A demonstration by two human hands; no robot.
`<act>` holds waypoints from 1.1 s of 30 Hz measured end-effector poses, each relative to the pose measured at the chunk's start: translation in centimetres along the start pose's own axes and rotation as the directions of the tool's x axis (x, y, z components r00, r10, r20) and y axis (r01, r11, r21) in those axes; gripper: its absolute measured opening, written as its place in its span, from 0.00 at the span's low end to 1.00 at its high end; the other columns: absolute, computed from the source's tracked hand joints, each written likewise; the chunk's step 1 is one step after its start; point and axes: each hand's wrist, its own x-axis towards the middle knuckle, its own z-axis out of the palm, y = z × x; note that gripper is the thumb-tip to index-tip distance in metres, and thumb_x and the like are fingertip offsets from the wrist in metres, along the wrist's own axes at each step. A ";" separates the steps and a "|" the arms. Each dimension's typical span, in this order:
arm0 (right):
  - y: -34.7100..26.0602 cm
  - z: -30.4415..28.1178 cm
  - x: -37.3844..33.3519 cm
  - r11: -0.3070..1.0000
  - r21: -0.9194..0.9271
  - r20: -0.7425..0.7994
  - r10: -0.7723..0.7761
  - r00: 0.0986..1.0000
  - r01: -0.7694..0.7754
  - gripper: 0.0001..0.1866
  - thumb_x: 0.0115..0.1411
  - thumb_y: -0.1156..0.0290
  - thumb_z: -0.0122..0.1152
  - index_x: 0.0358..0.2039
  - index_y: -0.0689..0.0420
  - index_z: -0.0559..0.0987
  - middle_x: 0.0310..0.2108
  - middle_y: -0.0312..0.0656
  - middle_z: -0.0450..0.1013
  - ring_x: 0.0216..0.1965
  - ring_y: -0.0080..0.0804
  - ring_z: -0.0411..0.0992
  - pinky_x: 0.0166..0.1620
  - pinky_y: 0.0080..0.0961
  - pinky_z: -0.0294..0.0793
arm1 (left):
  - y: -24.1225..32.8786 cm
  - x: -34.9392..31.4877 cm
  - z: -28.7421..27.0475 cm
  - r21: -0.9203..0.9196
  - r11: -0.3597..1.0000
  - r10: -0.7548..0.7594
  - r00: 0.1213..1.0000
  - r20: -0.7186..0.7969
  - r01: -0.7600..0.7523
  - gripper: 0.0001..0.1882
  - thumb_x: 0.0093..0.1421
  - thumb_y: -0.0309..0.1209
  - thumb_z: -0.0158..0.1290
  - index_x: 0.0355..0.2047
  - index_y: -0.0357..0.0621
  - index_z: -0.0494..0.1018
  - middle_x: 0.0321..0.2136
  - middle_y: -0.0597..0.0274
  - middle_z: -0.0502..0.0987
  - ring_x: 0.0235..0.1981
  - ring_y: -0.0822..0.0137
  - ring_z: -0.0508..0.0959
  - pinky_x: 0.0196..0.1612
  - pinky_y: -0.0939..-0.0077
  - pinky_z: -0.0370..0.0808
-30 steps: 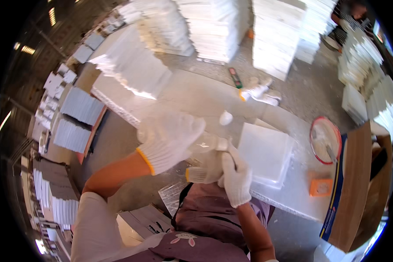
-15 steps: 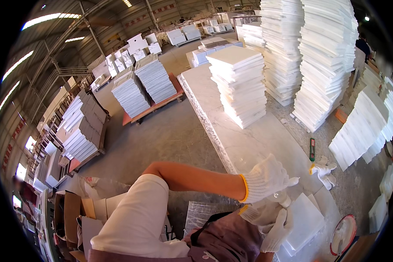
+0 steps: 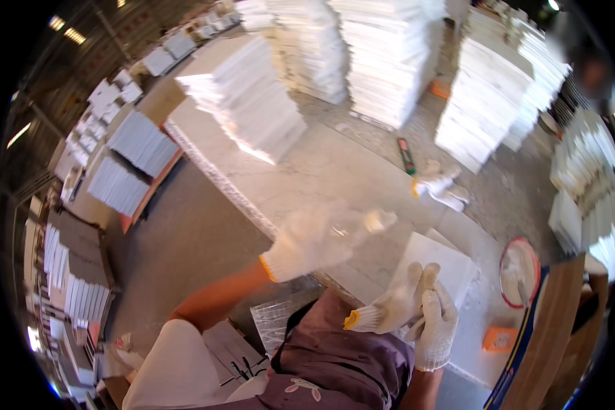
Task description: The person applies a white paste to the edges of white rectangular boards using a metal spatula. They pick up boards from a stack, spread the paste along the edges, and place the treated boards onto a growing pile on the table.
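Note:
My left hand (image 3: 307, 242), in a white knit glove with a yellow cuff, is over the marble-topped bench (image 3: 273, 184), smeared by motion. Its fingers are closed around a clear, shiny thing (image 3: 342, 229) with a whitish end, too blurred to name. Near my apron, my right hand (image 3: 436, 331) is gloved too. It grips a loose white knit glove (image 3: 389, 305), whose yellow cuff hangs toward the left with no arm in it. Behind and partly hidden by these gloves lie flat white marble tiles (image 3: 451, 263) on the bench.
A green and red tool (image 3: 406, 157) and spare white gloves (image 3: 441, 188) lie beyond the tiles. Rightward are a red-rimmed bowl (image 3: 519, 273), an orange box (image 3: 500, 339) and a cardboard box (image 3: 543, 328). Tall tile stacks (image 3: 389, 61) stand behind; a person (image 3: 591, 82) is at far right.
The view has swung right and down. My left hand has moved left, away from my right hand, carrying the clear thing. The loose glove stays in my right hand.

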 end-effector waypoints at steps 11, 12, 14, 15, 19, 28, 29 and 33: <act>2.9 -12.8 -5.2 0.669 -0.743 -0.385 -0.403 0.830 -0.020 0.17 0.63 0.75 0.53 0.52 0.62 0.80 0.30 0.44 0.73 0.27 0.28 0.71 0.30 0.26 0.71 | -3.9 7.2 5.9 -0.693 0.719 -0.353 0.883 -0.310 0.044 0.36 0.53 0.30 0.66 0.60 0.39 0.62 0.53 0.57 0.69 0.52 0.62 0.71 0.57 0.67 0.69; 3.3 -12.9 -5.1 0.555 -0.832 -0.318 -0.502 0.804 0.017 0.17 0.62 0.75 0.53 0.51 0.62 0.81 0.30 0.45 0.73 0.28 0.30 0.72 0.33 0.28 0.73 | -4.1 7.4 6.5 -0.623 0.777 -0.396 0.840 -0.371 0.091 0.38 0.53 0.31 0.67 0.61 0.38 0.61 0.55 0.56 0.68 0.55 0.61 0.69 0.60 0.66 0.66; 3.5 -12.5 -4.6 0.470 -0.883 -0.293 -0.543 0.787 -0.004 0.17 0.61 0.75 0.55 0.50 0.60 0.81 0.30 0.49 0.74 0.31 0.40 0.73 0.40 0.34 0.73 | -4.3 7.3 7.1 -0.627 0.774 -0.396 0.841 -0.368 0.090 0.43 0.53 0.33 0.68 0.65 0.37 0.58 0.59 0.53 0.66 0.61 0.59 0.65 0.64 0.63 0.63; 3.3 -12.0 -4.2 0.421 -0.907 -0.273 -0.570 0.775 -0.010 0.17 0.61 0.75 0.55 0.50 0.59 0.82 0.30 0.49 0.75 0.31 0.41 0.74 0.40 0.35 0.73 | -4.3 7.2 7.0 -0.627 0.774 -0.394 0.842 -0.369 0.087 0.45 0.53 0.34 0.68 0.67 0.37 0.57 0.61 0.52 0.65 0.63 0.58 0.63 0.65 0.62 0.61; 2.7 -10.4 -0.7 0.135 -0.990 -0.059 -0.631 0.773 0.035 0.15 0.58 0.73 0.60 0.47 0.55 0.83 0.28 0.47 0.75 0.32 0.45 0.75 0.37 0.39 0.73 | -4.3 6.3 5.9 -0.658 0.753 -0.360 0.846 -0.394 0.014 0.44 0.54 0.34 0.67 0.66 0.35 0.56 0.61 0.51 0.63 0.64 0.57 0.62 0.66 0.62 0.60; 5.6 -6.3 1.9 -0.151 -0.943 0.330 -0.550 0.767 0.297 0.17 0.51 0.78 0.61 0.43 0.54 0.80 0.21 0.42 0.68 0.25 0.43 0.71 0.29 0.42 0.66 | 3.4 -4.9 7.5 -0.270 0.859 0.356 0.887 -0.295 -0.434 0.28 0.50 0.28 0.64 0.53 0.40 0.72 0.53 0.47 0.71 0.55 0.47 0.71 0.58 0.56 0.68; 6.0 -6.0 1.7 -0.226 -0.927 0.376 -0.529 0.760 0.301 0.18 0.51 0.79 0.59 0.44 0.56 0.79 0.21 0.41 0.67 0.25 0.42 0.71 0.29 0.40 0.67 | 4.4 -4.9 8.2 -0.328 0.823 0.421 0.885 -0.199 -0.464 0.26 0.49 0.29 0.65 0.51 0.41 0.74 0.53 0.47 0.71 0.54 0.44 0.71 0.58 0.52 0.69; 5.2 -5.8 2.9 -0.283 -0.924 0.370 -0.502 0.782 0.256 0.13 0.52 0.77 0.58 0.41 0.56 0.78 0.21 0.41 0.67 0.26 0.41 0.71 0.29 0.40 0.68 | 5.7 -5.0 12.0 -0.302 0.758 0.554 0.815 -0.169 -0.578 0.27 0.43 0.32 0.67 0.47 0.44 0.76 0.49 0.50 0.72 0.46 0.41 0.73 0.51 0.49 0.72</act>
